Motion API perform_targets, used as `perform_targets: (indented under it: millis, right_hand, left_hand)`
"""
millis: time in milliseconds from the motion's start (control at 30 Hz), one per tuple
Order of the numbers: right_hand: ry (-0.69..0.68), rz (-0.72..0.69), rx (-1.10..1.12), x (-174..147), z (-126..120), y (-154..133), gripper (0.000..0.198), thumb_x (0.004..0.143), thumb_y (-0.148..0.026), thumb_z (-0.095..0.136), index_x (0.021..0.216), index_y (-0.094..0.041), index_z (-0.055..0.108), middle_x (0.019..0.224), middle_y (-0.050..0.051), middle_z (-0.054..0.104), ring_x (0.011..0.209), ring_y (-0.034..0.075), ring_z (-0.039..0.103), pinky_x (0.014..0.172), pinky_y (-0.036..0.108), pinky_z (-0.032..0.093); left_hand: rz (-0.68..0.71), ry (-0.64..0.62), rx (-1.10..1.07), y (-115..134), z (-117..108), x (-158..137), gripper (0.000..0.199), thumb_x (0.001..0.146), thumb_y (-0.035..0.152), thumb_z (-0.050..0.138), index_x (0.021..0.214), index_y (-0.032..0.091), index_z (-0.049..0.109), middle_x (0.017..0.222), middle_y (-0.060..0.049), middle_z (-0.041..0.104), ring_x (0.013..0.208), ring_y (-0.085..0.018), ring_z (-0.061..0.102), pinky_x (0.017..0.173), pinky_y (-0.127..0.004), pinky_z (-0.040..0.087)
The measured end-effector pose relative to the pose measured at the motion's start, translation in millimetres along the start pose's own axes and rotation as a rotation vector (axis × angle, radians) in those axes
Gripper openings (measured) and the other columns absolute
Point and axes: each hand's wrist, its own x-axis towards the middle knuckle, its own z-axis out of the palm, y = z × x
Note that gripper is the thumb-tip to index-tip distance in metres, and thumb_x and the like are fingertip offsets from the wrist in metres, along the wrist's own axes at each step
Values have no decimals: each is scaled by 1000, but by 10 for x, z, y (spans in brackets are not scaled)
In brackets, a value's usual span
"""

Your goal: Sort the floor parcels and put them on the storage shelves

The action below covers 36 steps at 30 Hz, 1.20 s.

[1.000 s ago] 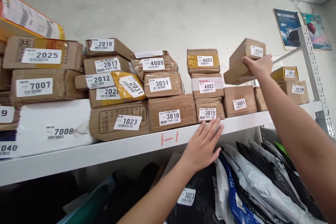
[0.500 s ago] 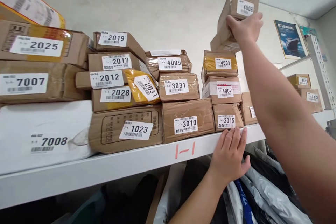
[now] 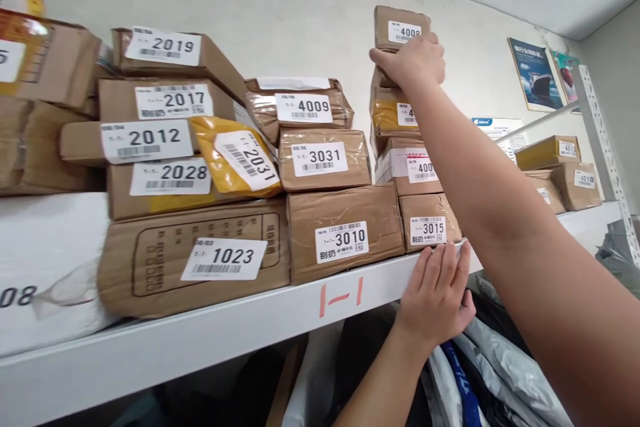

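Note:
My right hand (image 3: 415, 60) grips a small cardboard box (image 3: 383, 23) labelled 4008, thumb at its lower left and fingers at its right. That box is at the top of a stack; whether it rests fully on the parcel below is hidden by my hand. Beneath are a yellow-taped box (image 3: 387, 113), a box with a white and pink band (image 3: 395, 160) and a box labelled 3015 (image 3: 407, 213). My left hand (image 3: 435, 300) lies with fingers stretched out against the front edge of the white shelf (image 3: 385, 285), just below the 3015 box.
Left of the stack sit boxes labelled 4009 (image 3: 260, 110), 3031 (image 3: 325, 180) and 3010 (image 3: 305, 233). More parcels, such as the 1023 box (image 3: 165, 280), fill the left. Bagged parcels (image 3: 510, 360) hang below the shelf. A metal upright (image 3: 603, 140) stands right.
My right hand has brought the 4008 box down and inward onto the top of the stack. My left hand stays on the shelf edge. The view has shifted to the right.

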Motion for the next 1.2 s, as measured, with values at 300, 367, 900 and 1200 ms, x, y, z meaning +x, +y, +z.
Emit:
perform_targets:
  millis: [300,367,900,1200]
  right_hand:
    - [-29,-15,38,-83,-55,212,132,72,-84,75,153,2,16,154,25,42,134,35,45,116,54,44]
    - [-78,-73,50,2,-11,324,130,71,-93,66,155,-8,14,153,18,46,135,35,42,116,59,42]
    - [-65,-209,9,9,-387,1040,113,91,-90,34,160,-12,-11,158,20,34,139,34,42,118,56,39]
    - [102,253,-386,-525,-1737,3762,131,66,-92,62,161,-14,19,159,29,29,150,50,24,121,65,23]
  left_hand:
    - [25,-30,42,-31,-9,41,46,90,30,59,131,15,71,122,-11,73,108,-27,65,107,-40,46]
    - [32,-34,56,-33,-16,54,46,90,29,61,133,15,69,122,-12,72,108,-27,65,107,-40,46]
    - [71,-59,128,27,-50,197,53,82,27,71,132,12,65,117,-18,66,103,-37,61,93,-47,53]
    - [47,-18,188,108,66,250,75,80,30,71,150,14,51,115,-21,64,97,-39,61,87,-51,54]
